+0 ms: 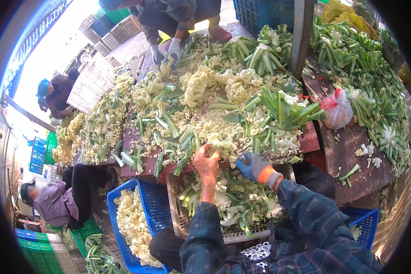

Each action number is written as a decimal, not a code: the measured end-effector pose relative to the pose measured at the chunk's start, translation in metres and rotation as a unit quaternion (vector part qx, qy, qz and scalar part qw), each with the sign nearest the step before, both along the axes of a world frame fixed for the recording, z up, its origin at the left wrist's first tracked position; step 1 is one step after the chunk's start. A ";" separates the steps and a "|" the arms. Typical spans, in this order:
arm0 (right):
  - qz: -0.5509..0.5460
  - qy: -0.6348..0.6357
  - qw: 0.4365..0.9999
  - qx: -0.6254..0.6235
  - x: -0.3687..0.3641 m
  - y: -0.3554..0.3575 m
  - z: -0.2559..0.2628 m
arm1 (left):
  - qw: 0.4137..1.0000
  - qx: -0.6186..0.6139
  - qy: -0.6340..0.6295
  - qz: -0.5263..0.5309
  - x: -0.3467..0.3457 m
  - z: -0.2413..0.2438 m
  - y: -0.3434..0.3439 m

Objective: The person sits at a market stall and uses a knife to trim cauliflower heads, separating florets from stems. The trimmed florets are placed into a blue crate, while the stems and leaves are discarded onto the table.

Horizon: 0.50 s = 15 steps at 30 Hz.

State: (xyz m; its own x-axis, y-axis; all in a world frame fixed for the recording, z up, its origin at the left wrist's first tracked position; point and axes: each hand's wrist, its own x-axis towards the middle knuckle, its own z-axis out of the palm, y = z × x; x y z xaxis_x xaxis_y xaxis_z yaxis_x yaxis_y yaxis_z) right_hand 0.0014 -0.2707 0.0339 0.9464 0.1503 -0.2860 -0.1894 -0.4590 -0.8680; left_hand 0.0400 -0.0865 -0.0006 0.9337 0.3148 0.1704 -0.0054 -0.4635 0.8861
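My bare left hand (206,163) grips a pale cauliflower piece (225,146) between thumb and fingers, at the near edge of the table. Just right of it is my right hand (255,167), in a grey and blue glove with an orange cuff. Its fingers are curled, and whether they hold anything is hidden. Beyond both hands, cauliflower crumbs (215,120) and cut stalks (188,144) cover the tabletop. Larger cauliflower heads (197,87) sit farther back. Below my hands, a light plastic crate (246,236) holds green and white trimmings (233,202).
A blue crate (157,209) of cauliflower florets (132,226) stands at my left. Leafy stalks (281,108) and a tied plastic bag (337,109) lie to the right, near a metal post (299,41). A gloved person (171,20) works opposite; others (56,205) are at the left.
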 end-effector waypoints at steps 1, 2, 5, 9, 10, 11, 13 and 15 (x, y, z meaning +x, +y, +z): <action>0.012 0.017 1.000 0.021 0.005 0.007 0.000 | 1.000 -0.008 0.007 0.001 -0.002 0.002 0.002; 0.030 0.043 0.999 -0.013 0.009 0.009 0.001 | 1.000 0.006 0.005 0.003 -0.002 0.003 0.003; 0.059 -0.014 0.996 -0.058 0.016 0.014 -0.014 | 1.000 0.024 0.005 0.002 -0.001 0.000 0.006; 0.081 0.126 0.989 0.014 0.023 0.020 -0.008 | 1.000 0.021 0.002 0.005 -0.002 0.005 0.005; 0.088 0.123 0.988 0.006 0.024 0.020 -0.012 | 1.000 0.018 0.009 0.007 -0.002 0.005 0.005; 0.095 0.121 0.988 -0.002 0.025 0.022 -0.020 | 1.000 0.016 0.017 0.009 -0.004 0.005 0.004; 0.098 0.109 0.989 -0.020 0.028 0.027 -0.022 | 1.000 0.023 0.015 0.011 -0.007 0.006 0.008; 0.092 0.096 0.990 -0.044 0.028 0.033 -0.021 | 0.999 0.037 0.001 0.012 -0.010 0.006 0.012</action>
State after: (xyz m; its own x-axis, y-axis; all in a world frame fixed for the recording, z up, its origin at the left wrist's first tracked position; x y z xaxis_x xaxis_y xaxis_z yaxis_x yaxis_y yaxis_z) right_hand 0.0290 -0.2375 0.0128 0.8321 0.2811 -0.4782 -0.2543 -0.5728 -0.7793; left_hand 0.0300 -0.0745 0.0054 0.9260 0.3245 0.1928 0.0080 -0.5276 0.8495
